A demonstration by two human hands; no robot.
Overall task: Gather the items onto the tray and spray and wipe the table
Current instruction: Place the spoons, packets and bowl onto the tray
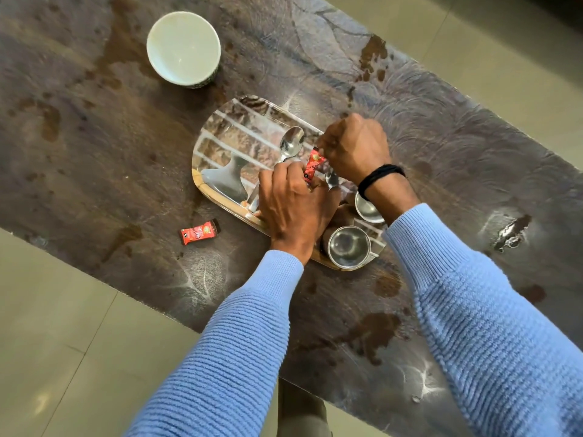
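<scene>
Left hand (293, 200): fingers were curled round the lower end of the red sachet (312, 165), right over the tray (217, 184).
Right hand (356, 146): fingers were clenched, pinching the same sachet's top end.
Spoon (291, 143): lay on the tray, just beyond the hands.
Steel cups (348, 246): both stood at the tray's near end.
Second sachet (198, 231): was out on the table (94, 137), near the tray.
White bowl (183, 47): sat well apart, among brown spill stains (375, 335).

From where I stand, a pale blue ribbed knit sweater covers both arms to the wrists. The left sleeve (236, 342) and right sleeve (473, 294) show broad ribs and finer cuffs. A black cord band (378, 175) wraps the right wrist. The left hand (293, 206) and right hand (356, 149) are bare.
</scene>
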